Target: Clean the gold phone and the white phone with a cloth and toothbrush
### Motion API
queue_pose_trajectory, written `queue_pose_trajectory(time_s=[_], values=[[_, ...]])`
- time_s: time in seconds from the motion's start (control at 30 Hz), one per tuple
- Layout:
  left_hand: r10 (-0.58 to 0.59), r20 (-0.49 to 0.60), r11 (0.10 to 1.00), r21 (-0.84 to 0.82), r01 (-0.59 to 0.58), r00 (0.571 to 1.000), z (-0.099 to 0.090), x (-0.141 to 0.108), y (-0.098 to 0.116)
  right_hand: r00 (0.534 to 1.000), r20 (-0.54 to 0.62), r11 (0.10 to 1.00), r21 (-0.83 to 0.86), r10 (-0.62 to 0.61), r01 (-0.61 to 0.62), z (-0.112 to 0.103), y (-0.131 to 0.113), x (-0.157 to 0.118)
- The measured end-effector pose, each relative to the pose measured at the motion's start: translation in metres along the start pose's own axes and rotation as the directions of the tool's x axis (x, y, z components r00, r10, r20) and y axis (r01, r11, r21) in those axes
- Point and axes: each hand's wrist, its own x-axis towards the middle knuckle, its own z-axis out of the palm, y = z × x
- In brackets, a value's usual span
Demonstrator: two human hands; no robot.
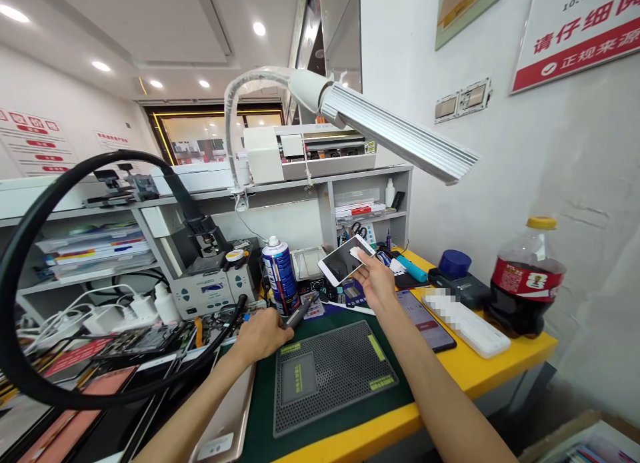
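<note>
I have the right hand (376, 281) pinching the white phone (344, 261) above the desk (480, 373), beyond the grey mat (345, 369); the left hand (263, 333) grips a tool (301, 311). Holding seems the step; moving calls for steadiness.

The pad (345, 376) lies on the mat (263, 413), atop the tabletop (525, 349). Left of the pad lies a device (227, 409). Behind the pad stand the can (280, 276) and, farther left, the station (200, 295). Above the pad's far side, the right hand (377, 279) holds the raised phone (340, 266). Right of the pad lies the other phone (435, 336); farther right stands the bottle (517, 296).
</note>
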Motion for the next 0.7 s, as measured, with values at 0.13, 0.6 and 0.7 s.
queue_pose_trajectory(time_s=[0.13, 0.6, 0.7], values=[[-0.016, -0.046, 1.0, -0.025, 0.015, 0.999, 0.005, 0.0, 0.004, 1.0, -0.01, 1.0, -0.011, 0.002, -0.003, 0.0, 0.001, -0.001], [-0.16, -0.415, 0.904, -0.427, -0.037, 0.896, -0.026, -0.036, 0.005, 0.996, 0.082, 0.995, -0.087, 0.046, -0.038, 0.005, 0.003, -0.008], [-0.298, -0.407, 0.638, -0.758, -0.137, 0.863, -0.021, -0.039, 0.001, 0.974, 0.187, 0.982, -0.158, 0.13, -0.101, 0.01, 0.01, -0.02]])
